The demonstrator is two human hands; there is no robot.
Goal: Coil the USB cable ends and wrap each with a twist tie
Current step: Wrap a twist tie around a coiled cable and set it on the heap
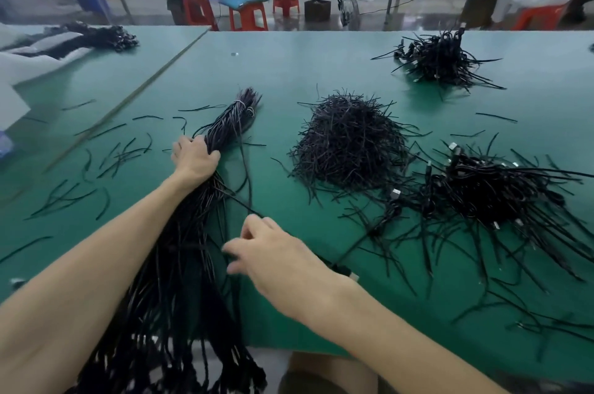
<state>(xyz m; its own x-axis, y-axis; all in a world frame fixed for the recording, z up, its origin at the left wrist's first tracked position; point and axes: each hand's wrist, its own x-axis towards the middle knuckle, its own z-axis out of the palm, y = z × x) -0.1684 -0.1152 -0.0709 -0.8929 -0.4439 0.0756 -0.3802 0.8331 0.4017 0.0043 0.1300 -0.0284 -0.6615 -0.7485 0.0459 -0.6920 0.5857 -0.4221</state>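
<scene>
Two hands at green table (pixel 321 65): left hand (pixel 196 159) grips tied USB cable bundle (pixel 231 123); right hand (pixel 279 255) pinches one loose cable (pixel 238 202) beside it.

Single head-worn wide-angle view — faces forward, downward; green table (pixel 289 72) close below.

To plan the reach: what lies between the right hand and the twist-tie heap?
Head view: only bare green table between right hand and twist-tie heap.
</scene>
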